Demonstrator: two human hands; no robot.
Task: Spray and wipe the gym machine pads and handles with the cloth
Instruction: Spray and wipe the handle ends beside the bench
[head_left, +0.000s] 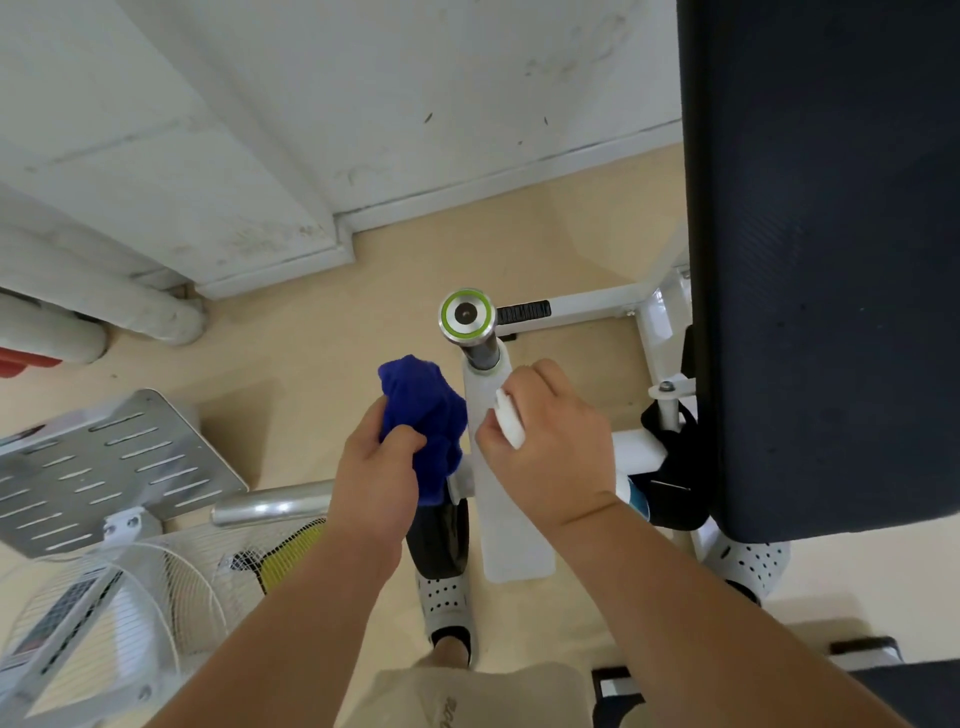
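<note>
Two hands over beige floor (322, 322), white wall (363, 104): left hand (374, 467) clutches blue cloth (421, 400); right hand (556, 441) grips spray bottle (510, 423).

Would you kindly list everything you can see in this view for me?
cloth: one, blue, bunched in the left hand
spray bottle: one, white, in the right hand, mostly hidden
pad: one, dark, right side
frame: one, white, beside the pad
peg: one, chrome with a green ring, centre
plate: one, grey slotted metal, left
fan: one, white grille, lower left
pipes: at least two, white, along the wall at left
shoes: two, white, perforated, on the beige floor
left hand: one, grips the cloth
right hand: one, grips the spray bottle
</note>
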